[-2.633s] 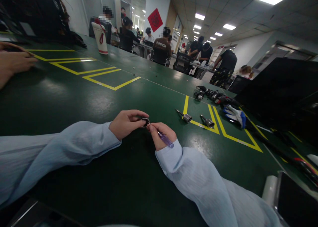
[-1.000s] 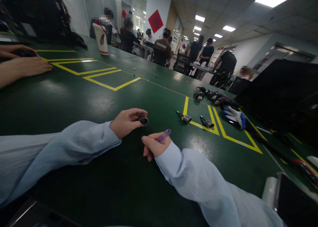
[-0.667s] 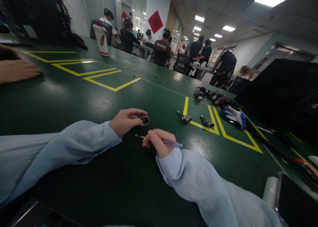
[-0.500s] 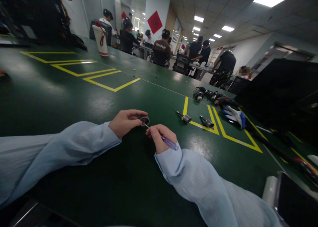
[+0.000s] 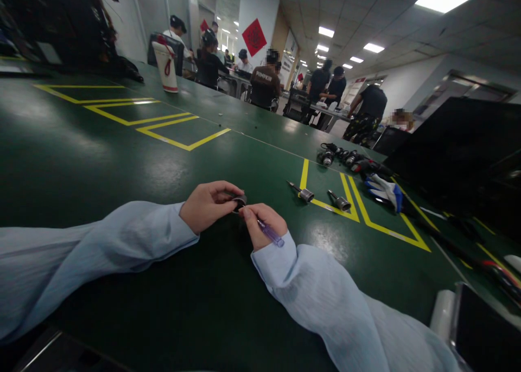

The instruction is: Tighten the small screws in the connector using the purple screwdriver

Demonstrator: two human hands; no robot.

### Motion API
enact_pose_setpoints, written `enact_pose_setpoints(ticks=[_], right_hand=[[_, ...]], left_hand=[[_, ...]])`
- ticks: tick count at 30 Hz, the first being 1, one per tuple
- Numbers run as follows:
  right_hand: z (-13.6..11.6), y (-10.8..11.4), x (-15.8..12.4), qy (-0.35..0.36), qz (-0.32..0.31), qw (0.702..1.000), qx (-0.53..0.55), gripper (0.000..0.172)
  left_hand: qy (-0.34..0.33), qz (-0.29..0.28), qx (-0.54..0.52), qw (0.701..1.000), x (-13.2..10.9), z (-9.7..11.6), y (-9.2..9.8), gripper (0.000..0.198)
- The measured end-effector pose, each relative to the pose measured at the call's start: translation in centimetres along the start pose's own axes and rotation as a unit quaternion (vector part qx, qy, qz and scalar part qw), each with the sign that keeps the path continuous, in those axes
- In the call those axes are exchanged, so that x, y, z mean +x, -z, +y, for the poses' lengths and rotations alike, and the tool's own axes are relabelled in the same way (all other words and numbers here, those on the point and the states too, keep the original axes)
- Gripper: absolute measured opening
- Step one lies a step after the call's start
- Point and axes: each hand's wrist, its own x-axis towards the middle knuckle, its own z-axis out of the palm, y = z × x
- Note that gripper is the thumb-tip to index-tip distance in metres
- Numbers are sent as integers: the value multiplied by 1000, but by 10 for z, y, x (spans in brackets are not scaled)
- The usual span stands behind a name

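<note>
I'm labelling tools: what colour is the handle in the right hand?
The handle is purple and looks see-through, best seen in the head view.

The table (image 5: 252, 158) lies open ahead; rightward, apparent sockets (image 5: 306, 195) obstruct.

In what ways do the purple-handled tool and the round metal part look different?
The purple-handled tool is long and slim; the round metal part is ring-like. The tool's handle is see-through purple, the metal part dark grey. The right hand holds the tool, the left hand the metal part. Both are held close together.
</note>
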Motion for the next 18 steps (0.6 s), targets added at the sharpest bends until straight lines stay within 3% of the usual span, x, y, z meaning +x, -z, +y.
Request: enact_pose_setpoints(ticks=[18], right_hand=[[-2, 0, 0, 20, 1, 1000, -9, 21]], left_hand=[[-16, 29, 9, 999, -3, 6, -4, 19]])
